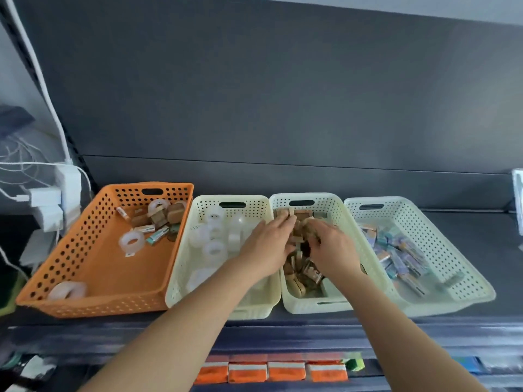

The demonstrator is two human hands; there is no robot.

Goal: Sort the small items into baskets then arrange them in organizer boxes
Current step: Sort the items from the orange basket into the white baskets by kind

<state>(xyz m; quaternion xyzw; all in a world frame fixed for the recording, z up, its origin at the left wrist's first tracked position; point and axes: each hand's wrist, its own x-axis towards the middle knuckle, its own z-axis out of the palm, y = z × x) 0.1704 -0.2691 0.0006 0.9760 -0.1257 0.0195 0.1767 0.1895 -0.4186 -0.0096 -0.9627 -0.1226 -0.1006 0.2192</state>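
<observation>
Dark shelf [464, 222]; cream basket [311, 306], brown packets [308, 272]

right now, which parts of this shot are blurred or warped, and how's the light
Head view: the shelf's front edge and the orange packets below it are smeared; the orange basket and the middle cream basket are sharper, but the wide lens splays their sides outward; the left hand and right hand look slightly soft; light is even, no strong glare.
</observation>
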